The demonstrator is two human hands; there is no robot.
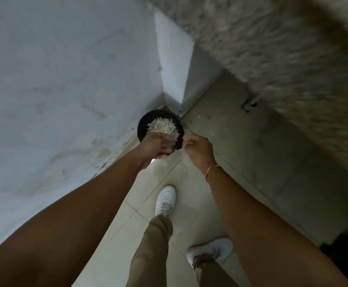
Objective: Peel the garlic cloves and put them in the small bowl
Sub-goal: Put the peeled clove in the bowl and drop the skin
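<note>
Over black bin [142, 127]: pale garlic skins [161, 126].

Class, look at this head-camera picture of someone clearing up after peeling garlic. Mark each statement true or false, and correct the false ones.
1. The person stands on a tiled floor in white shoes. True.
2. A black bin in the wall corner holds pale papery scraps. True.
3. Both hands rest on a kitchen counter. False: the left hand and the right hand are held out in the air over and beside the bin.
4. The right wrist carries a thin orange thread. True.
5. The bin is empty. False: scraps are heaped inside it.
6. The person wears long sleeves. False: both forearms are bare.
</note>
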